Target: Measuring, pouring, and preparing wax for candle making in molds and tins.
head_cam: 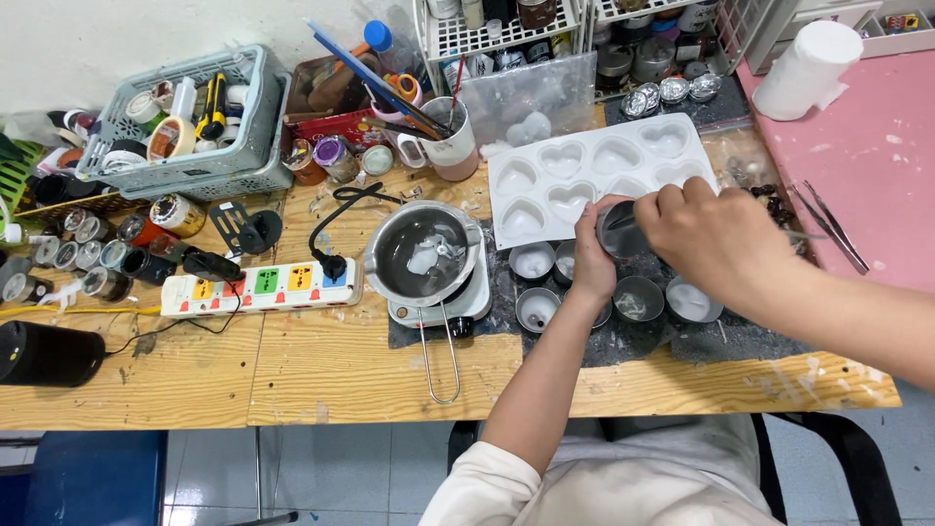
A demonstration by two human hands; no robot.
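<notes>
Both hands on small round metal tin (623, 230), above dark mat.
Left hand (590, 255) grips tin; right hand (716, 239) clenched over it, possibly holding a thin tool; white heart-shaped silicone mould (555, 180) just behind.

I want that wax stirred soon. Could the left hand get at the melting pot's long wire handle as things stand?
Probably yes, once freed. The left hand now grips a small metal cup, but the wire handle juts toward the table's front edge beside that forearm, with nothing lying over it.
</notes>
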